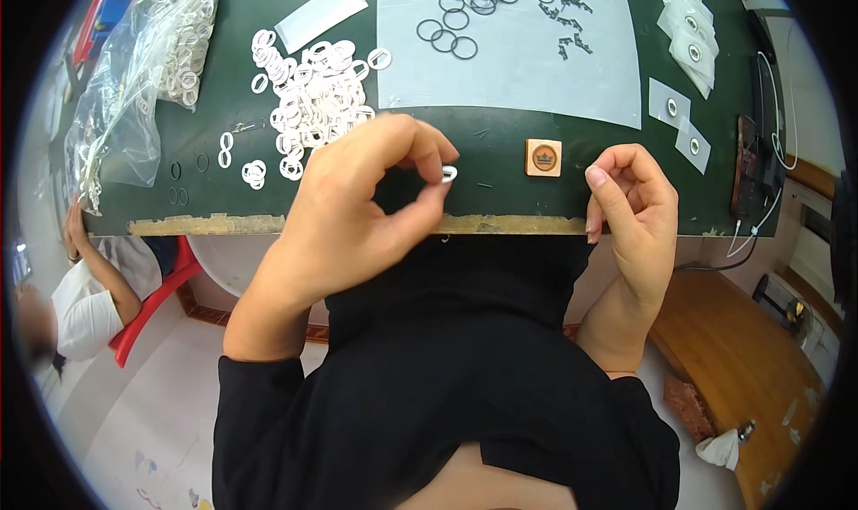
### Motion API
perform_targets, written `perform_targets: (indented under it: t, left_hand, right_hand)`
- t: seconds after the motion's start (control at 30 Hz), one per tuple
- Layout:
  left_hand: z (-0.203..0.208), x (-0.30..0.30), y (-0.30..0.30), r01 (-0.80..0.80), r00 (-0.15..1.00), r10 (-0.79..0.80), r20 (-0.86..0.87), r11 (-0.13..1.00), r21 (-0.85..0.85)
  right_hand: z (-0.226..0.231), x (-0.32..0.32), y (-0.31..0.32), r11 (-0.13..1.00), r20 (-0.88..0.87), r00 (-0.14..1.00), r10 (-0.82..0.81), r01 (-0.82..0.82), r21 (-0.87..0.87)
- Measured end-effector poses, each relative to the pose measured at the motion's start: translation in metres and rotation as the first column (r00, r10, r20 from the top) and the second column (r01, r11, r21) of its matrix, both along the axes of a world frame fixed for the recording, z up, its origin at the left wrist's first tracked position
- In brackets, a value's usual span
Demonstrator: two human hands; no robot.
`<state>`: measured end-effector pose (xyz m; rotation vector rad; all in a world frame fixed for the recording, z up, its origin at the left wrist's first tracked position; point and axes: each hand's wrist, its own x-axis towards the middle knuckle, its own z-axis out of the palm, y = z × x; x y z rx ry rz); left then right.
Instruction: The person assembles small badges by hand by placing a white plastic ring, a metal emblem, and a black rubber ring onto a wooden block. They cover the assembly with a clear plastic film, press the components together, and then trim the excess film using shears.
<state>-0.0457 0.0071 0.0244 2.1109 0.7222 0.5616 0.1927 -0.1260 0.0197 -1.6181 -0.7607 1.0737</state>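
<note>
My left hand (357,202) pinches a small white oval ring (450,174) between thumb and forefinger, just above the near edge of the green table. To the right, my right hand (636,197) is held with its fingers curled and thumb against the forefinger; anything between them is too small or hidden to make out. Between my hands lies a square wooden block (543,158) with a dark crown mark in a round recess. Beyond my left hand spreads a pile of white oval rings (313,94). Small dark slivers (483,185) lie near the block.
A pale sheet (509,85) carries black rings (456,18) and small black pieces (567,14). Clear bags of white parts (188,54) stand at left. Small packets (672,108), a phone (744,166) and cables are at right. Another person (89,304) sits at lower left.
</note>
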Motion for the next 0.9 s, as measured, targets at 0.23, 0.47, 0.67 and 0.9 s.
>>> perform_targets:
  t: [0.23,0.47,0.67,0.9]
  left_hand:
    - [-0.005,0.008,-0.013,0.147,0.971,-0.064,0.23,0.92,-0.364]
    - [0.0,0.02,-0.017,0.197,0.942,-0.181,0.284,0.98,-0.029]
    - [-0.009,0.033,-0.024,0.064,0.94,-0.161,0.301,0.949,0.307]
    - [-0.019,0.044,-0.024,0.027,0.908,-0.204,0.367,0.9,0.435]
  right_hand:
    - [0.02,-0.019,0.0,0.999,-0.062,0.997,0.051,-0.051,-0.009]
    - [0.021,-0.024,-0.007,0.993,-0.23,0.966,0.115,-0.118,0.0]
    - [0.029,-0.023,-0.008,0.986,-0.314,0.938,0.143,-0.162,-0.034]
    - [0.029,-0.023,-0.003,0.983,-0.495,0.855,0.152,-0.183,-0.015]
